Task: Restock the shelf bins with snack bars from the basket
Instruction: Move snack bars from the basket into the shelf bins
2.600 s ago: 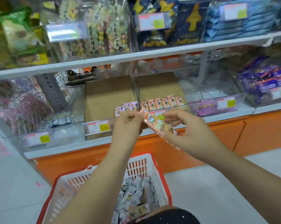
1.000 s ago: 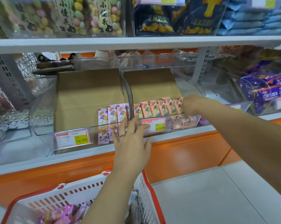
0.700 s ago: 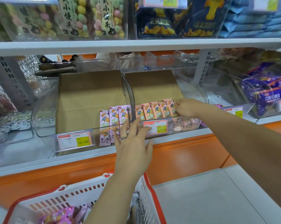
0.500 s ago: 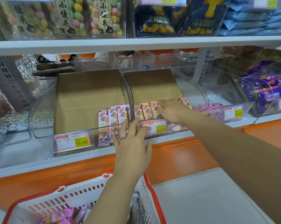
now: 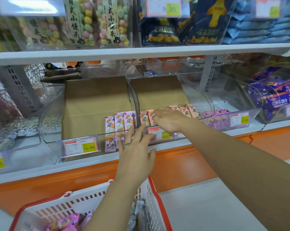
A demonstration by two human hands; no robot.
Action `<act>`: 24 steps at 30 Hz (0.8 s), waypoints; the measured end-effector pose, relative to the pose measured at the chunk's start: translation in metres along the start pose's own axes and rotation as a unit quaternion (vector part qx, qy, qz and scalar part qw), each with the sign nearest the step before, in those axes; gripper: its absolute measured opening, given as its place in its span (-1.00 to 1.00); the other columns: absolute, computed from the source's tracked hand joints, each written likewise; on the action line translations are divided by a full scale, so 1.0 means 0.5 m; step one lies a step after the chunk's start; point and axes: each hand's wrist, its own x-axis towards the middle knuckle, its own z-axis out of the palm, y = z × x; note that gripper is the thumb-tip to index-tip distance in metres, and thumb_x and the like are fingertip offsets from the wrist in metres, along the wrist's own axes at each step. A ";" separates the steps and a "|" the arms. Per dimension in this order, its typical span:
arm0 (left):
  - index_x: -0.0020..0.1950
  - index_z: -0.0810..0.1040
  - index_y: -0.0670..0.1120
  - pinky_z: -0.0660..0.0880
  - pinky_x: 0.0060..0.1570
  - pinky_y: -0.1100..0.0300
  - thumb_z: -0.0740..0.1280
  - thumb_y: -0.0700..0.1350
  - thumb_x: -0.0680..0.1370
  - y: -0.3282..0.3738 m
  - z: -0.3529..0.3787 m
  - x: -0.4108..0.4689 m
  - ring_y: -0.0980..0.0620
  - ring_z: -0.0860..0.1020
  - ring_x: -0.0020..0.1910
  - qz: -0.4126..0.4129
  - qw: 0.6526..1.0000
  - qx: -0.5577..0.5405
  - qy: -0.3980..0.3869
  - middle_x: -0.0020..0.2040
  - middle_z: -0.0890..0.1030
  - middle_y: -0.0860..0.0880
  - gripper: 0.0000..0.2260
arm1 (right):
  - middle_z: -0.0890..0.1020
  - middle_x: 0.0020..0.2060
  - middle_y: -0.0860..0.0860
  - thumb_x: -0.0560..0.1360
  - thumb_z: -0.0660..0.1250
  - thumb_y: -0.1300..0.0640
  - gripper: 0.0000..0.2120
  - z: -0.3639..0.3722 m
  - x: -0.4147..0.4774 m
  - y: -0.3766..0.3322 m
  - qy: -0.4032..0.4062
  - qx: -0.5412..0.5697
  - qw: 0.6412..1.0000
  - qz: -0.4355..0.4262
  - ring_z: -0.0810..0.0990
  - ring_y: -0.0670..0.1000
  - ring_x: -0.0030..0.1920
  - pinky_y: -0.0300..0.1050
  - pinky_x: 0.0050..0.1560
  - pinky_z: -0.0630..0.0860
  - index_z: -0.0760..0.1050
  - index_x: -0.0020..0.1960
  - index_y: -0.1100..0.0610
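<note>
Two clear shelf bins sit side by side on the lower shelf. The left bin (image 5: pixel 54 127) holds a few upright pink snack bars (image 5: pixel 119 120). The right bin (image 5: pixel 206 100) holds a row of upright orange snack bars (image 5: pixel 189 110). My right hand (image 5: pixel 167 120) lies flat inside the right bin, fingers spread against the orange bars at the row's left end, holding nothing. My left hand (image 5: pixel 136 155) hovers open in front of the divider between the bins, fingers apart and empty. Below, the white basket (image 5: pixel 84 202) with a red rim holds pink wrapped snacks (image 5: pixel 66 222).
Brown cardboard (image 5: pixel 94 97) fills the back of both bins. A bin of purple packs (image 5: pixel 276 97) stands to the right, a low bin of small purple bars (image 5: pixel 219 117) between. The upper shelf (image 5: pixel 141 50) overhangs with candy and chip bags. An orange base panel (image 5: pixel 174 164) runs below.
My right hand has slid leftward along the orange row, uncovering the bars at its right end. My left hand has stayed open in front of the bins. Earlier, both hands held a strip of bars.
</note>
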 end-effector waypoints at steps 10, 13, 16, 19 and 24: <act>0.26 0.52 -0.04 0.40 0.13 0.23 0.28 -0.13 0.57 -0.109 -0.076 -0.064 0.08 0.53 0.14 0.029 0.997 -0.061 -0.047 0.20 0.57 0.04 -0.74 | 0.65 -0.14 -0.02 0.48 0.14 0.05 -0.72 0.172 -0.176 -0.062 0.329 0.083 0.900 -0.272 0.55 0.04 -0.08 -0.06 -0.02 0.39 0.61 -0.05 0.10; 0.27 0.51 -0.03 0.40 0.09 0.27 0.27 -0.11 0.59 -0.194 -0.061 -0.128 0.09 0.54 0.14 -0.017 0.994 -0.030 -0.105 0.21 0.57 0.04 -0.74 | 0.65 -0.19 -0.08 0.49 0.12 0.02 -0.71 0.266 -0.192 -0.086 0.218 0.103 0.930 -0.277 0.55 -0.01 -0.16 -0.11 -0.08 0.42 0.61 -0.08 0.05; 0.32 0.47 0.00 0.42 0.11 0.25 0.22 -0.10 0.61 -0.274 -0.017 -0.205 0.12 0.51 0.17 -0.074 0.984 -0.008 -0.163 0.26 0.54 0.06 -0.73 | 0.64 0.00 -0.11 0.58 0.13 0.04 -0.74 0.351 -0.187 -0.084 0.081 0.085 0.964 -0.237 0.53 -0.04 0.03 -0.06 0.16 0.39 0.59 0.08 0.01; 0.38 0.40 0.02 0.45 0.08 0.21 0.15 -0.09 0.64 -0.328 0.045 -0.270 0.08 0.51 0.09 -0.112 0.969 0.000 -0.219 0.31 0.47 0.07 -0.70 | 0.57 0.16 -0.12 0.60 0.14 0.04 -0.73 0.425 -0.176 -0.071 -0.008 0.057 0.980 -0.188 0.42 -0.07 0.24 -0.14 0.30 0.21 0.52 0.23 -0.04; 0.20 0.49 -0.01 0.44 0.06 0.22 0.16 -0.10 0.63 -0.369 0.147 -0.345 0.02 0.52 0.12 -0.109 0.950 -0.013 -0.292 0.16 0.56 0.02 -0.81 | 0.54 0.18 -0.17 0.58 0.15 -0.02 -0.72 0.504 -0.179 -0.060 -0.059 -0.015 0.987 -0.151 0.29 -0.08 0.34 -0.07 0.28 0.23 0.49 0.24 -0.13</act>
